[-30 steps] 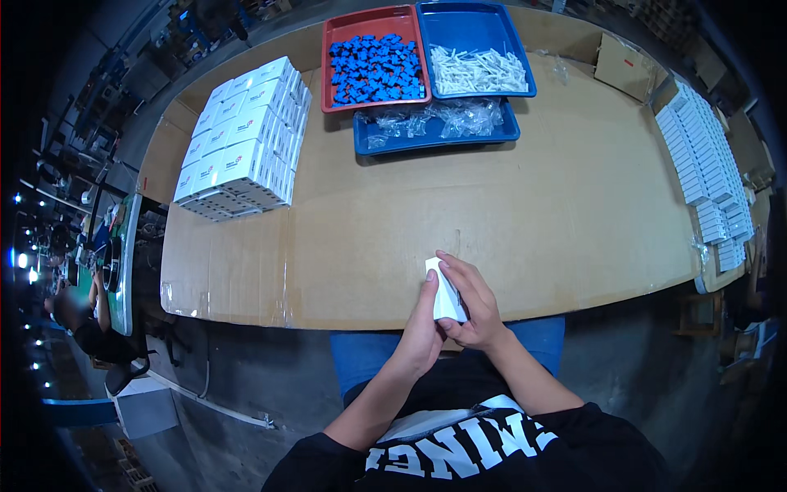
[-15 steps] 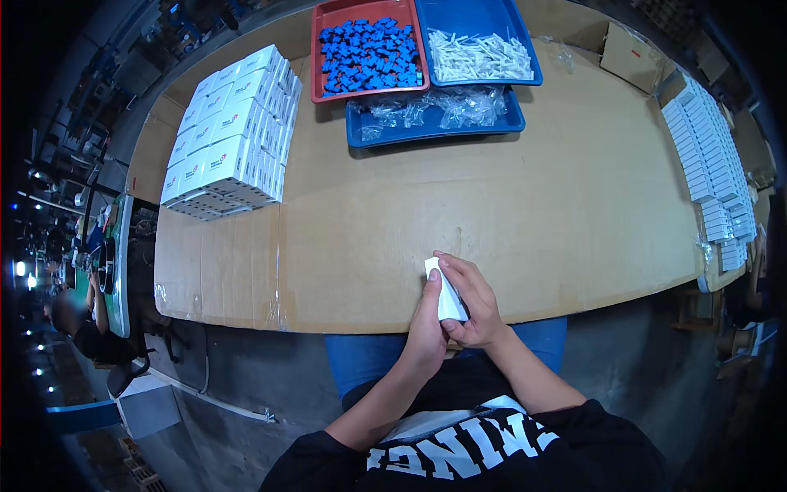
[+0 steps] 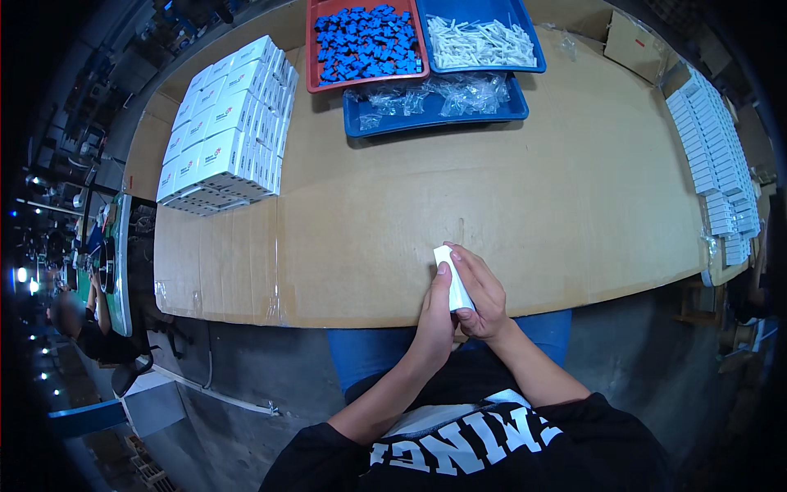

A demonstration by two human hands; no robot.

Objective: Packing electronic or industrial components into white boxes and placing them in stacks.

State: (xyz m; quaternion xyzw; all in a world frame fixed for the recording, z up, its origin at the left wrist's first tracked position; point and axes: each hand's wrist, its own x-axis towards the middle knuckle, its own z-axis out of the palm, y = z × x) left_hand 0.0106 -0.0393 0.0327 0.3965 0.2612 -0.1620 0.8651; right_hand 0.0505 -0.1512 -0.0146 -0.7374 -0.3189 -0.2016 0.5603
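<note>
Small white box (image 3: pixel 456 283) clasped between left hand (image 3: pixel 433 320) and right hand (image 3: pixel 485 302), held above near edge of counter (image 3: pixel 385 221). Beyond, white cartons (image 3: pixel 221 131) stacked at left; clear plastic (image 3: pixel 475 96) contained in lower blue tray (image 3: pixel 443 129); blue parts (image 3: pixel 369 45) heaped in red tray (image 3: pixel 313 49) behind.

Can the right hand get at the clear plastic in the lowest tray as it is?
Probably not without letting go: the right hand is closed on the white box, as is the left hand. The plastic itself looks exposed on its near side.
</note>
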